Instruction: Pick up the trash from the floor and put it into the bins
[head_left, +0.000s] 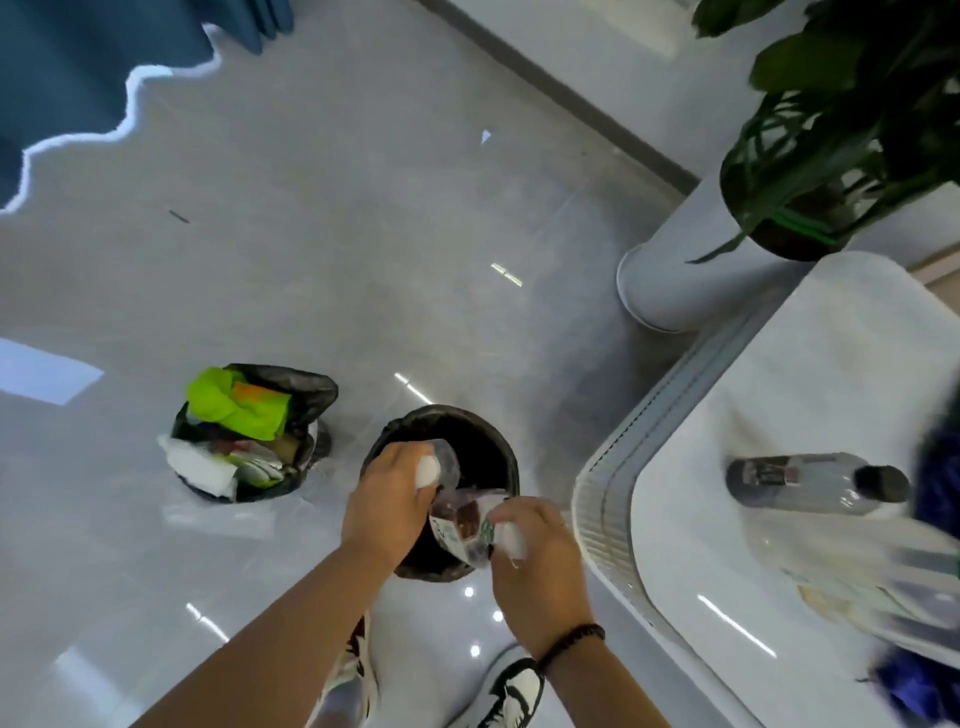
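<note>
Below, the floor (322, 249) is made of pale grey glossy tiles, and it reflects ceiling lights as small bright streaks and dots. A blue curtain (78, 62) hangs at the top left, with a bright wavy line of light under its edge. A white wall with a dark baseboard runs across the top right. On the right stands a white table (810, 374) with a ribbed edge; a plastic bottle (810, 483) lies on it, and a green plant (852, 119) in a dark pot stands beside it on a white cylinder stand.

Two bins stand on the floor, near each other. The left bin (311, 395) has a black bag and is full of paper and a bright green wrapper. The dark bin (498, 441) is just under the hands.

The left hand (389, 499) grips a crumpled clear plastic piece (447, 462) with curled fingers. The right hand (535, 556) pinches a transparent printed wrapper (462, 525) over the mouth of the dark bin. A dark bead bracelet (571, 642) is on the right wrist
</note>
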